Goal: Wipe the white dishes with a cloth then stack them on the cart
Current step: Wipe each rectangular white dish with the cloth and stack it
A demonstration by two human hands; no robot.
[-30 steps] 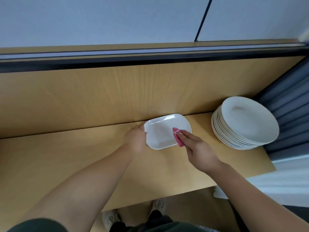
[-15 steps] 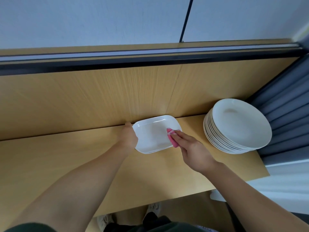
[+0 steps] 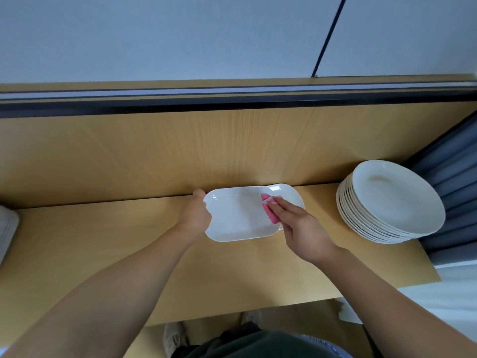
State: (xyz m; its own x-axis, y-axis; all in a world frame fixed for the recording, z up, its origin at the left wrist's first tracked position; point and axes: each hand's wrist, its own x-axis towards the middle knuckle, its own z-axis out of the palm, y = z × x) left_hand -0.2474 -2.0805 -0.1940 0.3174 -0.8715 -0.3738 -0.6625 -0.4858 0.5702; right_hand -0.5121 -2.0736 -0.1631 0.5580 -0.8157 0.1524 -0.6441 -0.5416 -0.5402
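Left hand (image 3: 196, 218) gripping dish (image 3: 240, 218) edge, right hand (image 3: 302, 228) pressing cloth (image 3: 269, 209) inside

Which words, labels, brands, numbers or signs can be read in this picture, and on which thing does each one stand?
There are none to read.
The oblong white dish, the pink cloth, the stack of round white plates and the wooden surface show no print, label or mark on the sides that face the camera.
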